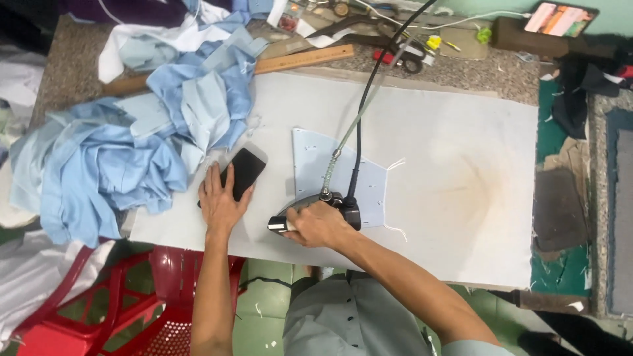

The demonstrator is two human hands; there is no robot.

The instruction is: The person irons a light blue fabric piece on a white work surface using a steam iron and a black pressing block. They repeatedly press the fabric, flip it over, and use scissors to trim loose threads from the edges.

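The left hand (221, 201) lay flat, fingers spread; the right hand (320, 224) was curled in a closed grip, forearm extended.

Iron (310, 209): shiny metal body with black plastic handle parts, fed by a glossy black cord (369, 92) and a ribbed metal hose (330, 173). It sits on a smooth pale blue cloth piece (310, 155) over a matt off-white pad cover (455, 132) with a brownish scorch stain; the phone (242, 173) is glossy black. Crumpled soft blue fabric (105, 165), wooden ruler (303, 60), speckled rough stone worktop (508, 76), glossy red plastic stool (99, 316).
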